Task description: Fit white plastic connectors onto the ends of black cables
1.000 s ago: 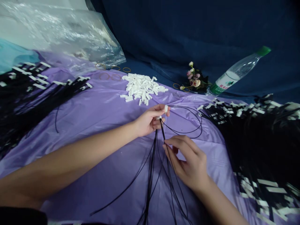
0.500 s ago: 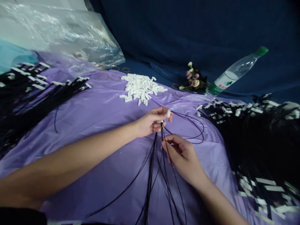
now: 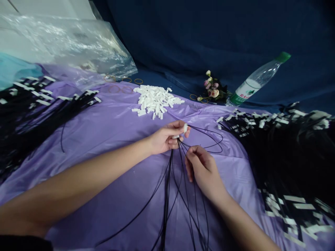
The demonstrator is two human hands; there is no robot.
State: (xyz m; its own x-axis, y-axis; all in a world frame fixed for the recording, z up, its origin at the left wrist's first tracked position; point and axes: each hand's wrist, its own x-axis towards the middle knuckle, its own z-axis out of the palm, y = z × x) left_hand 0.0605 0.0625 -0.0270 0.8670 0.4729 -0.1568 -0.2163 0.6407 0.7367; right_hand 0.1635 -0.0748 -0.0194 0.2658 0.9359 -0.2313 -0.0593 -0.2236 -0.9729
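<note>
My left hand (image 3: 169,137) is over the middle of the purple cloth, its fingers closed on white pieces with thin black cords. One white piece (image 3: 185,128) shows at the fingertips, and a cord loop (image 3: 221,139) swings out to the right from it. Lower in the same hand, another white piece (image 3: 176,136) has several cords fanning below it. A bundle of black cords (image 3: 166,209) hangs down toward me. Just to the lower right, my right hand (image 3: 202,167) is pinched on one of the black cords; its fingertips partly hide the cord.
A heap of loose white pieces (image 3: 155,101) lies beyond my hands. Piles of white-ended black cords flank me, left (image 3: 39,129) and right (image 3: 282,157). At the back are a tilted bottle (image 3: 258,82), flowers (image 3: 213,89), rubber bands (image 3: 138,81) and a clear plastic bag (image 3: 78,45).
My right hand has shifted slightly right and up, away from the hanging bundle, drawing a cord outward. My left hand keeps its hold. The whole view has shifted a little.
</note>
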